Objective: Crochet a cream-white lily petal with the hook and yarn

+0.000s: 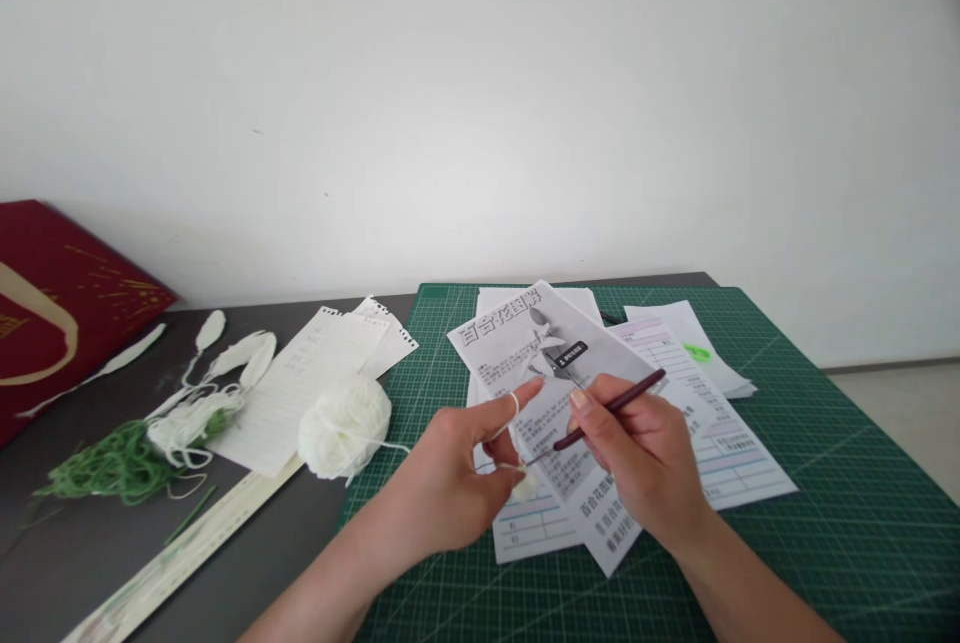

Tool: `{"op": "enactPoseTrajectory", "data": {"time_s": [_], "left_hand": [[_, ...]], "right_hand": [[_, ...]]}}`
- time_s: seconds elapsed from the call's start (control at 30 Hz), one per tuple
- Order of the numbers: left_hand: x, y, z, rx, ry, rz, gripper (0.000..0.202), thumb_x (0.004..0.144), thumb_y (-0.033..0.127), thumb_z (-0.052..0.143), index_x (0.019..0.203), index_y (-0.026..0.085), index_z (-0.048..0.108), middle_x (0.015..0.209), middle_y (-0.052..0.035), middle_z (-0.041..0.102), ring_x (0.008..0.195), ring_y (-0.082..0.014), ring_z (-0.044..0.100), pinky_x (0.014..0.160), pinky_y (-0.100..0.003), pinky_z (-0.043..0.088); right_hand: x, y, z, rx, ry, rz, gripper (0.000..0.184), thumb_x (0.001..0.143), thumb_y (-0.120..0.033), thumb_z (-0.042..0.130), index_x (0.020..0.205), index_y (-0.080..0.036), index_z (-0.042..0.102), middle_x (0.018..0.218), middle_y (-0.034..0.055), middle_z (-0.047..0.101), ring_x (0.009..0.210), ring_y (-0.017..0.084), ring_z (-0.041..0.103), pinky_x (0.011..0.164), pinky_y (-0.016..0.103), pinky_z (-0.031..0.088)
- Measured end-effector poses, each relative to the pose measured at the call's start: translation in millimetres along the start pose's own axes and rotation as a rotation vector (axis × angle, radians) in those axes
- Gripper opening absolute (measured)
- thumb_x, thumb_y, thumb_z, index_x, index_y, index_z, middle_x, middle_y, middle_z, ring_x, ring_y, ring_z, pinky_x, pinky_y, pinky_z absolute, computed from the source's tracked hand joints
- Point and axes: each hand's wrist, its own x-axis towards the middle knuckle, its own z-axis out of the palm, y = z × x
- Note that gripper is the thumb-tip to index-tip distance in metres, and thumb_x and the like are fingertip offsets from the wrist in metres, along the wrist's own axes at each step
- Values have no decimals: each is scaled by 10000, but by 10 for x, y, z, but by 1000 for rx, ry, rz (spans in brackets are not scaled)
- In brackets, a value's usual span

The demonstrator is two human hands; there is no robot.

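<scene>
My right hand (641, 458) grips a crochet hook (611, 410) with a dark purple handle, pen-fashion. The hook's thin metal end points left, toward the fingertips of my left hand (457, 473). There, thumb and fingers pinch a small white crochet piece (526, 485), partly hidden by the hand. A strand of white yarn passes over my raised left index finger. To the left, a ball of white yarn (345, 426) sits at the mat's edge, its strand running behind my left hand. Under both hands lies a printed pattern sheet (495, 355) with a flower picture.
A green cutting mat (840, 513) bears several overlapping papers, including a form sheet (750, 483). Left on the dark table are handwritten notes (300, 373), a long ruler (195, 548), tangled green yarn (112, 468) and white crocheted pieces (251, 358). A red bag (67, 293) stands against the wall.
</scene>
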Motion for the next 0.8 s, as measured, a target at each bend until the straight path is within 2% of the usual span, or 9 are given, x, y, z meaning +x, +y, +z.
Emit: {"op": "enactPoseTrajectory", "data": {"time_s": [0.1, 0.2, 0.3, 0.43, 0.57, 0.63, 0.7, 0.77, 0.8], "left_hand": [[-38, -49, 81, 181, 27, 86, 653, 759, 46, 528, 1383, 232, 476, 747, -6, 654, 656, -161, 594, 626, -264, 471], [-74, -89, 141, 298, 21, 190, 692, 769, 24, 489, 1417, 255, 419, 786, -27, 648, 665, -166, 594, 598, -255, 454], [-84, -77, 143, 353, -5, 226, 705, 765, 18, 483, 1428, 241, 400, 783, -40, 650, 661, -178, 588, 582, -263, 448], [-53, -26, 74, 236, -32, 220, 692, 755, 27, 519, 1408, 238, 435, 736, -4, 660, 631, -152, 584, 589, -242, 464], [-10, -9, -1, 16, -40, 111, 667, 748, 63, 587, 1386, 222, 470, 729, 10, 671, 737, -179, 639, 755, -320, 514], [3, -4, -25, -90, -54, 78, 542, 734, 68, 620, 1256, 210, 605, 729, -3, 689, 826, -215, 664, 832, -371, 506], [11, 6, -42, -179, -75, 78, 322, 724, 66, 638, 1006, 196, 724, 762, -26, 716, 954, -252, 660, 908, -409, 478], [15, 17, -53, -231, -94, 84, 171, 719, 62, 644, 795, 187, 733, 845, -50, 740, 1060, -274, 628, 955, -425, 451], [17, 19, -56, -246, -107, 85, 159, 715, 60, 646, 771, 184, 728, 864, -51, 745, 1061, -272, 628, 959, -426, 448]], "right_hand": [[-15, -30, 13, -139, -13, -77, 380, 914, -338, 513, 572, -200, 420, 474, -71, 361, 436, 87, 339, 426, 229, 261], [24, -10, 18, -106, -30, 25, 378, 909, -369, 515, 585, -208, 405, 467, -77, 354, 421, 84, 320, 403, 223, 238], [103, 40, 8, 25, -9, 177, 382, 873, -408, 571, 581, -199, 440, 441, -85, 358, 396, 69, 285, 376, 210, 198], [204, 119, -9, 256, 15, 359, 378, 797, -403, 673, 561, -179, 482, 383, -100, 355, 346, 39, 249, 347, 187, 153], [245, 165, -7, 376, 31, 443, 355, 780, -415, 675, 593, -191, 473, 353, -126, 323, 308, 24, 194, 315, 164, 146], [249, 169, 4, 422, 29, 483, 357, 765, -420, 680, 588, -193, 470, 333, -128, 324, 295, 22, 189, 302, 157, 156], [246, 159, 18, 457, 22, 518, 359, 744, -422, 690, 578, -193, 470, 315, -129, 321, 282, 21, 184, 290, 154, 164], [240, 139, 28, 483, 22, 534, 361, 730, -423, 699, 573, -193, 470, 306, -130, 322, 277, 20, 178, 284, 152, 166], [237, 128, 30, 493, 25, 535, 363, 728, -423, 703, 574, -193, 469, 305, -130, 324, 278, 19, 177, 284, 149, 166]]}}
